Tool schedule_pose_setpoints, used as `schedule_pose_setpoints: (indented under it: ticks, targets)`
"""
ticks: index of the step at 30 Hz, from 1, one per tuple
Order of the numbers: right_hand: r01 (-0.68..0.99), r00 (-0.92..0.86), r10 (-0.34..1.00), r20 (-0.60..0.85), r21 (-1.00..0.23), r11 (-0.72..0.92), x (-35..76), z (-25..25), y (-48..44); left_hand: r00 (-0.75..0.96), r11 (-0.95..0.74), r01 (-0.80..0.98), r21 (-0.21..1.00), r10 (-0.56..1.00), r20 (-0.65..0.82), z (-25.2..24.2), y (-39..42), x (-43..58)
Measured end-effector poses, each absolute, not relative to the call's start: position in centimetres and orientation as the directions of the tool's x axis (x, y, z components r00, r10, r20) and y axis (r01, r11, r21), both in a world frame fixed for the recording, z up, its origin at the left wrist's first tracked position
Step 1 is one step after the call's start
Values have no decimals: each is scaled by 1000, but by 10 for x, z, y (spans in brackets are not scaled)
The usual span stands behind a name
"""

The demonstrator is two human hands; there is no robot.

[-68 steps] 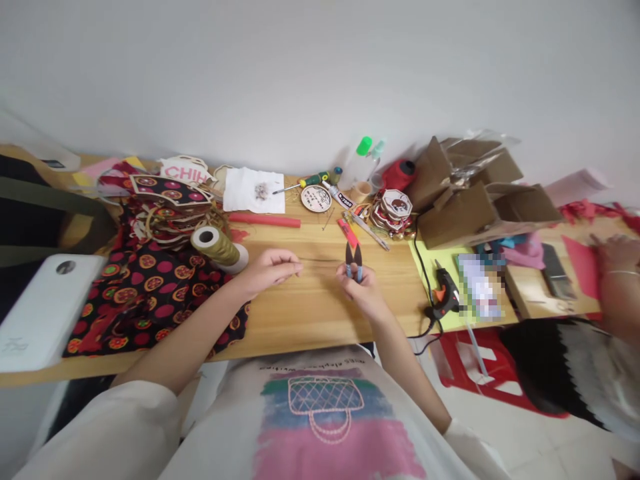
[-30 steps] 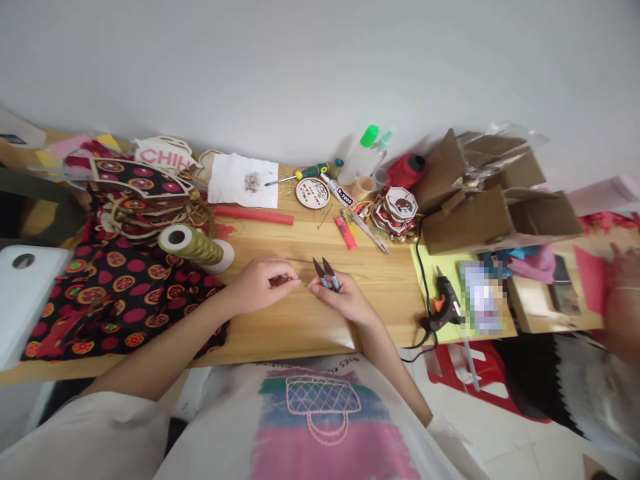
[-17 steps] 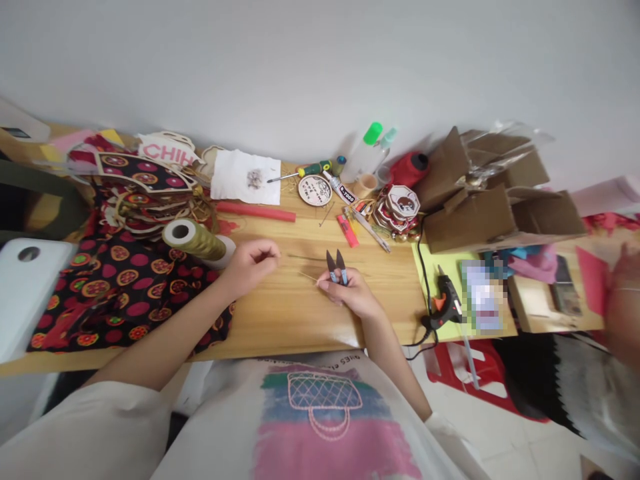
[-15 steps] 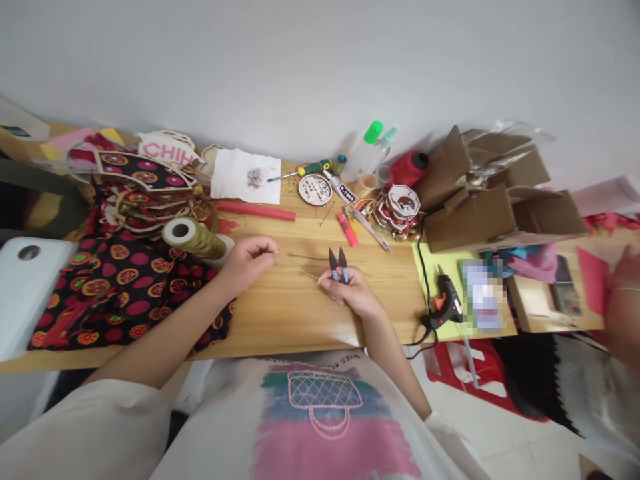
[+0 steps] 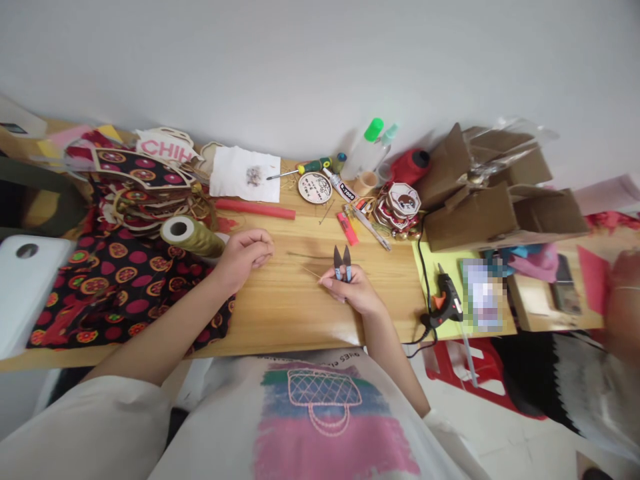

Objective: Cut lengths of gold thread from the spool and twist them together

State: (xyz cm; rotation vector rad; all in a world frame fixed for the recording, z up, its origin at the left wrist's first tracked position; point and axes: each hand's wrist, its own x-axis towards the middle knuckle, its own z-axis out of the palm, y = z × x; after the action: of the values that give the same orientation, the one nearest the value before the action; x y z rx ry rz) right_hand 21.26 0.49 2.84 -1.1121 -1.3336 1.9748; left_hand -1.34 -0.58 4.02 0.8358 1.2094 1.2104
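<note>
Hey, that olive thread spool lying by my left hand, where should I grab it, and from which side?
Probably take the spool around its wound middle, from above, with your left hand; your right hand holds the snips. The spool lies on its side, so its rounded body is exposed on top, and its hollow end faces away from that hand.

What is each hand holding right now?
Left hand: pinched shut; what it holds cannot be told.
Right hand: closed on snips.
</note>
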Motion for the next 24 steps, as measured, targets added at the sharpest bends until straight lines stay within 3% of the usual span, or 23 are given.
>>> schedule_pose_setpoints:
  ticks: [24]
  targets:
    - [37,-477,803,-357,-921,-388,213,22,5,-113,210,-237,948,964,-242,39,-7,-12]
